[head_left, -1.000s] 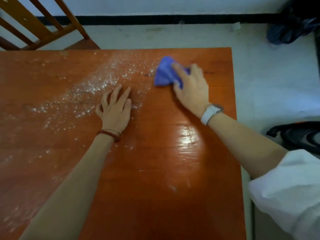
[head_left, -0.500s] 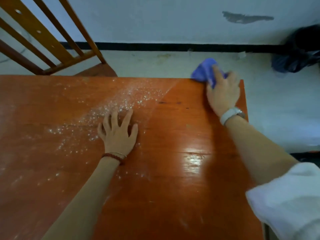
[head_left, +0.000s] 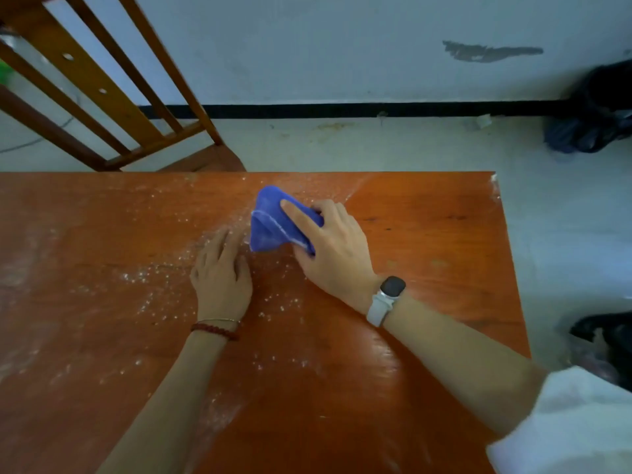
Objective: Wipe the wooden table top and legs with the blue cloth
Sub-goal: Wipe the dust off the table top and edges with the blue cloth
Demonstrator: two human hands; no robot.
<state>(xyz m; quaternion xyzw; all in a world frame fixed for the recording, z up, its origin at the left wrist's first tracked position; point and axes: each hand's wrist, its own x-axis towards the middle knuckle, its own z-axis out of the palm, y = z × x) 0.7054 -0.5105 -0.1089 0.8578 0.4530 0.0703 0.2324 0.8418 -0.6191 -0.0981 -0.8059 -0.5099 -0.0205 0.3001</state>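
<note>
The orange-brown wooden table [head_left: 427, 268] fills the lower view, with white powder [head_left: 147, 278] scattered over its left and middle. My right hand [head_left: 333, 248] grips the bunched blue cloth [head_left: 272, 220] and presses it on the table top near the far edge, index finger lying over the cloth. My left hand [head_left: 220, 275] rests flat on the table just left of the cloth, fingers together, holding nothing. The table legs are hidden.
A wooden chair [head_left: 113, 97] stands behind the table's far left edge. Dark bags lie on the pale floor at far right [head_left: 595, 111] and beside the table's right edge [head_left: 608, 340]. The wall is close behind.
My right hand has swept the cloth from the far right corner back left toward the middle, into the powder. The left hand has stayed put, fingers now closer together.
</note>
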